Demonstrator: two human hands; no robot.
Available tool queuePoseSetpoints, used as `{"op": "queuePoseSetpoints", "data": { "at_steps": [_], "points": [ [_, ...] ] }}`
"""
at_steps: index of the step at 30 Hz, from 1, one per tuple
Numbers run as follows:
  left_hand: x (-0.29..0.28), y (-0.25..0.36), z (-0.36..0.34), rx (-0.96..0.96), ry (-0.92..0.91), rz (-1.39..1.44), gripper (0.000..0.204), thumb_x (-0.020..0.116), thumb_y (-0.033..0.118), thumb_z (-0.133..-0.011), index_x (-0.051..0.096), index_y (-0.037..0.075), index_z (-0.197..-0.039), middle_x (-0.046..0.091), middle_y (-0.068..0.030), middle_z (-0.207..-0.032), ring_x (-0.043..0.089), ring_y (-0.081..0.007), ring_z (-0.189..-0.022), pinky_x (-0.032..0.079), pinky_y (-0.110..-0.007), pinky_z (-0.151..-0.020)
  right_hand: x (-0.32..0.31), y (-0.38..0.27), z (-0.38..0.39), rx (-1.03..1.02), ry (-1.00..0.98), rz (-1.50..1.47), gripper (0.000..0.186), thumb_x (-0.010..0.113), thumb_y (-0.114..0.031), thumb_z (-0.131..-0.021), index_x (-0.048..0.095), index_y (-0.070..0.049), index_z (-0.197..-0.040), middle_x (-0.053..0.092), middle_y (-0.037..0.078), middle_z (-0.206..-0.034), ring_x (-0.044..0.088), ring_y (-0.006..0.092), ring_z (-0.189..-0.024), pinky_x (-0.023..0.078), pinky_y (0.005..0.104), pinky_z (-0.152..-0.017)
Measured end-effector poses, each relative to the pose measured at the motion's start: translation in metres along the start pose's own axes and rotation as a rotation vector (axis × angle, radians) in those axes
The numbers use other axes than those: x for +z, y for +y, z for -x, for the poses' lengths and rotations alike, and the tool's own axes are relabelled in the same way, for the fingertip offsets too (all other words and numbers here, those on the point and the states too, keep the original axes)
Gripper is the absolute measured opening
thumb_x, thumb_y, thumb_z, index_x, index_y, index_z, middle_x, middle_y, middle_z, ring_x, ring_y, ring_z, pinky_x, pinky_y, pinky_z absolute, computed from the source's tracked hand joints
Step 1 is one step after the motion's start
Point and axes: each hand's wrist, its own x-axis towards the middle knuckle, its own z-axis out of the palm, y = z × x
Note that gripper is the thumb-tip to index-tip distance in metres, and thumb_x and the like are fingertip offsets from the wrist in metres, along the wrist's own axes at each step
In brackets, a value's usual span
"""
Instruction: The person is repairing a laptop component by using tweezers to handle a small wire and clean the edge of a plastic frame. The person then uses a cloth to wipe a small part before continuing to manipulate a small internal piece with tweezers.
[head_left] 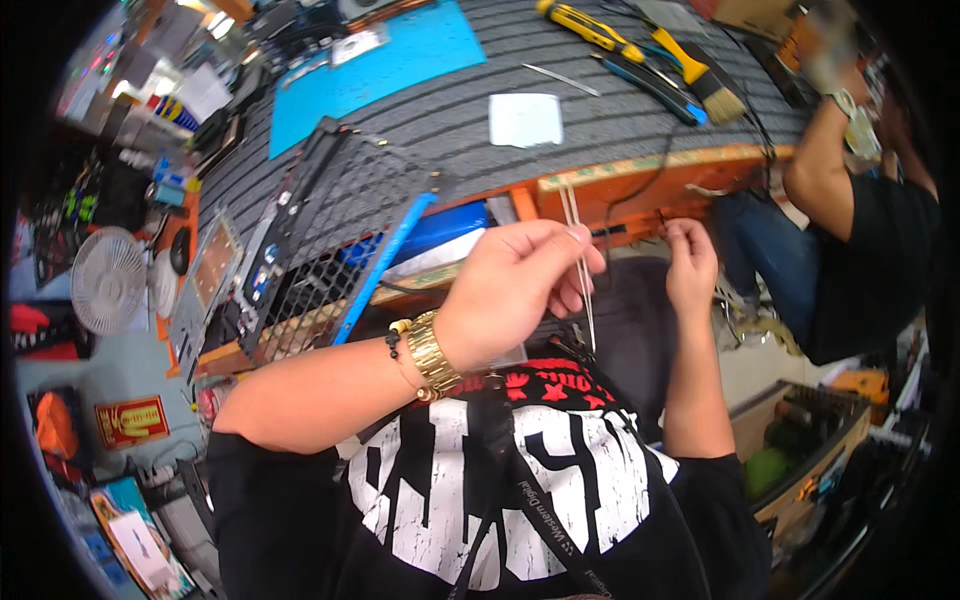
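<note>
My left hand (510, 285) is raised in front of my chest, its thumb and fingers pinched on a pair of long thin pale strips (587, 300) that run side by side; their exact kind is unclear. Both ends of the strips stick out past the fingers. Further right, my right hand (690, 260) is closed, with fingertips together near the drawer front under the bench. A small dark tip shows at those fingertips, too small to name. A black mesh panel with a blue edge strip (385, 265) leans at the bench's front edge, left of my left hand.
On the grey striped bench top (440, 125) lie a blue mat (400, 50), a white square pad (526, 120), a yellow screwdriver (590, 30), blue-handled pliers (655, 90) and a brush (705, 80). Another person (870, 240) sits at the right. A white fan (105, 280) stands at left.
</note>
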Motion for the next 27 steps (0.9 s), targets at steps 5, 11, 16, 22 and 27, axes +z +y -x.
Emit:
{"op": "queuePoseSetpoints", "data": {
  "at_steps": [5,11,16,22,27],
  "points": [
    [-0.004,0.003,0.024,0.018,-0.062,-0.129,0.036,0.065,0.032,-0.118,0.082,0.002,-0.105,0.077,-0.0007,-0.085,0.071,-0.0074,-0.074,0.058,-0.026,-0.069,0.028,0.062,-0.052,-0.059,-0.461,0.935,0.068,0.069,-0.047,-0.107,0.064,0.0,-0.155,0.06,0.032,-0.161,0.05,0.0509,-0.155,0.041,0.0522,-0.131],
    [-0.008,0.004,0.057,0.091,-0.148,-0.15,0.036,0.068,0.031,-0.117,0.08,0.0,-0.102,0.075,0.0003,-0.083,0.068,-0.0058,-0.075,0.056,-0.026,-0.07,0.104,0.044,-0.08,0.015,-0.733,1.364,0.055,0.056,-0.052,-0.111,0.08,-0.012,-0.139,0.075,0.024,-0.144,0.07,0.0453,-0.135,0.052,0.0555,-0.119],
    [-0.028,0.004,0.085,0.084,-0.12,-0.097,0.036,0.067,0.031,-0.118,0.08,0.001,-0.106,0.075,0.0008,-0.087,0.068,-0.0054,-0.078,0.057,-0.026,-0.072,0.133,0.102,-0.093,-0.058,-0.71,1.409,0.053,0.057,-0.051,-0.11,0.081,-0.012,-0.137,0.077,0.023,-0.14,0.073,0.044,-0.13,0.055,0.0555,-0.113],
    [-0.043,0.008,0.1,0.043,-0.03,-0.078,0.036,0.064,0.032,-0.12,0.082,0.002,-0.111,0.077,0.0011,-0.09,0.07,-0.0041,-0.077,0.057,-0.024,-0.072,0.155,0.152,-0.097,-0.095,-0.618,1.359,0.051,0.058,-0.05,-0.11,0.082,-0.013,-0.135,0.08,0.02,-0.135,0.077,0.0425,-0.124,0.059,0.0556,-0.107],
    [-0.05,0.005,0.099,0.026,0.038,-0.064,0.034,0.062,0.027,-0.12,0.082,0.001,-0.113,0.079,-0.0024,-0.092,0.074,-0.0087,-0.078,0.06,-0.025,-0.073,0.154,0.207,-0.108,-0.243,-0.471,1.276,0.049,0.059,-0.049,-0.109,0.083,-0.013,-0.132,0.082,0.018,-0.131,0.079,0.0412,-0.118,0.062,0.0557,-0.102]
  ]
}}
